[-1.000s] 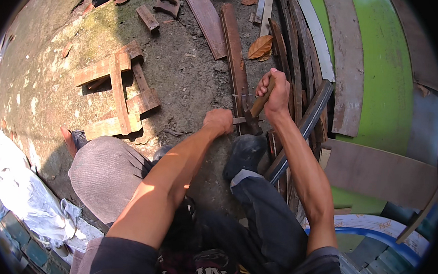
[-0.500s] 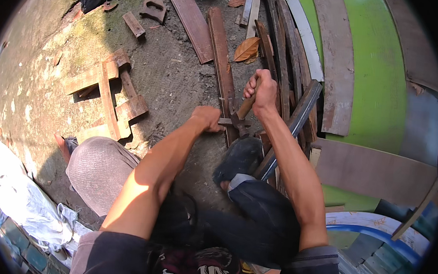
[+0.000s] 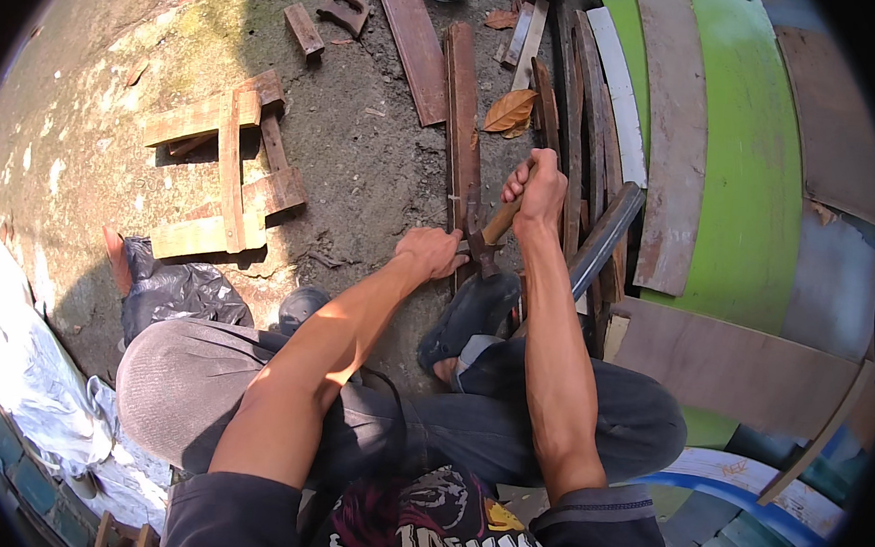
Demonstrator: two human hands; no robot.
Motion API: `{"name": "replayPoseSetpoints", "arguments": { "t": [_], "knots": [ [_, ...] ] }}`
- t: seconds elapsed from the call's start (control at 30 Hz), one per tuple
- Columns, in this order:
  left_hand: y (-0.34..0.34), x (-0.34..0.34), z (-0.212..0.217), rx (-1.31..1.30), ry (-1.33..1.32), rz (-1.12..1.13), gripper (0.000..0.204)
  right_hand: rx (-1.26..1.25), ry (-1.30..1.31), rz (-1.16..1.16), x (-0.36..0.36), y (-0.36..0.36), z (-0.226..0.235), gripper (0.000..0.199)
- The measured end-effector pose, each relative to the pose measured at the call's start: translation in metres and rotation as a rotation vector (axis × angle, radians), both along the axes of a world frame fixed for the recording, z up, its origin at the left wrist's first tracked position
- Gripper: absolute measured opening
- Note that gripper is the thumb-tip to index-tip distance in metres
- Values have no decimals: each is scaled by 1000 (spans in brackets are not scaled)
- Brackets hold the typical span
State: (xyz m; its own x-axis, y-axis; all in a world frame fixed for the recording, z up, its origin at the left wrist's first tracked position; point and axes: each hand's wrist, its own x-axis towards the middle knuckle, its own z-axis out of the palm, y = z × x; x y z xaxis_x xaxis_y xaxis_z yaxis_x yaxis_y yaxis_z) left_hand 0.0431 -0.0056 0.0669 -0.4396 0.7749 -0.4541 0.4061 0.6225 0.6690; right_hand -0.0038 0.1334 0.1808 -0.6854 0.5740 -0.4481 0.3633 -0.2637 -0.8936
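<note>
On the concrete ground (image 3: 364, 159), at the near end of a long brown plank (image 3: 461, 104), the hammer (image 3: 503, 220) slants with its metal head just beyond a dark shoe (image 3: 470, 311). The right hand (image 3: 540, 190) wraps its wooden handle; the left hand (image 3: 431, 251) curls at the plank's left edge, though whether it pinches something cannot be told. The hammer is likely rigid and head-heavy, best gripped far along the handle; the plank looks stiff, perhaps splintery, safer held by its flat sides.

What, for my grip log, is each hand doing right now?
Left hand: closed on a thin strip, partly hidden.
Right hand: closed, holding the hammer by its handle.
</note>
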Motion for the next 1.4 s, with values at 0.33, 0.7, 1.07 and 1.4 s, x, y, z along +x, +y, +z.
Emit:
{"name": "replayPoseSetpoints", "arguments": {
  "t": [0.33,0.7,1.07,1.4],
  "knots": [
    [-1,-4,-1,-12,-4,-37,53,-34,112,90,26,-1,7,37],
    [3,-43,-1,-303,-254,-282,71,39,186,183,40,-6,5,42],
    [69,-1,72,769,-401,1077,39,376,-162,785,34,32,44,43],
    [86,6,69,723,-246,1144,29,741,-1355,242,218,114,-58,139]
  ]
}}
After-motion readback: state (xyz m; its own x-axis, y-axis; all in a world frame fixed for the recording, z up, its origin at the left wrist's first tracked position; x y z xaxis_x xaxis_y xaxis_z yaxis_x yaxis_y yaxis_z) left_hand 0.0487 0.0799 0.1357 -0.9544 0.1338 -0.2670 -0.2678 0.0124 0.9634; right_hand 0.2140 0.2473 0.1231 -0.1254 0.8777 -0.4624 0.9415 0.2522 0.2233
